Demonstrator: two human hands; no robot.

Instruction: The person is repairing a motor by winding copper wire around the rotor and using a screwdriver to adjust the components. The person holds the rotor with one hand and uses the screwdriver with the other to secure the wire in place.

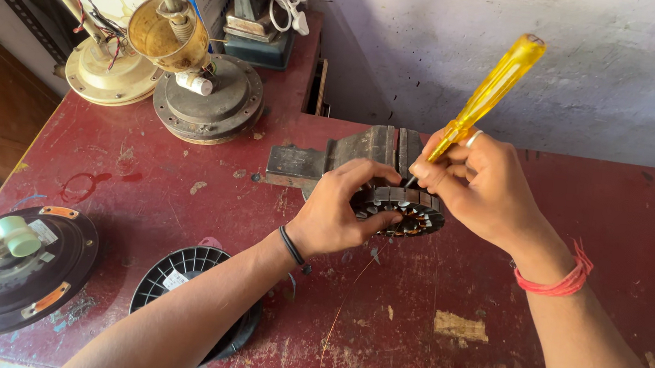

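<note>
At the far left, a round black fan motor (8, 270) is seen lying flat on the red table (439, 352), with a pale green part on top of it; it is well apart from both hands; just beside it, to the right, a black ribbed cover (185, 274) is partly hidden under the left forearm; at the back left, two old fan parts (195, 78) are stood on the table, dull and rusty, one cream, one grey.

The table top is painted red; the paint is scratched and chipped, and bare wood is shown in spots.

Near the middle, the left hand (337, 212) is curled around the left side of the stator (404, 210); it is gripped there and held steady; the stator is a round metal ring with thin stacked plates and copper wire in its slots; it is held at the grey steel vise (362, 151), between the two hands; it cannot be told if the vise is clamped on it.

To the right, the right hand (477, 185) is closed around the screwdriver (489, 92); the handle is clear yellow plastic, smooth and long; its long line is tilted from upper right down to lower left, so the tip is aimed at the top of the stator, just by the left fingertips; the tip is mostly hidden by fingers; both hands are touching or almost touching the stator, the left more fully.

At the back, a rough grey wall (591, 65) is seen.
</note>
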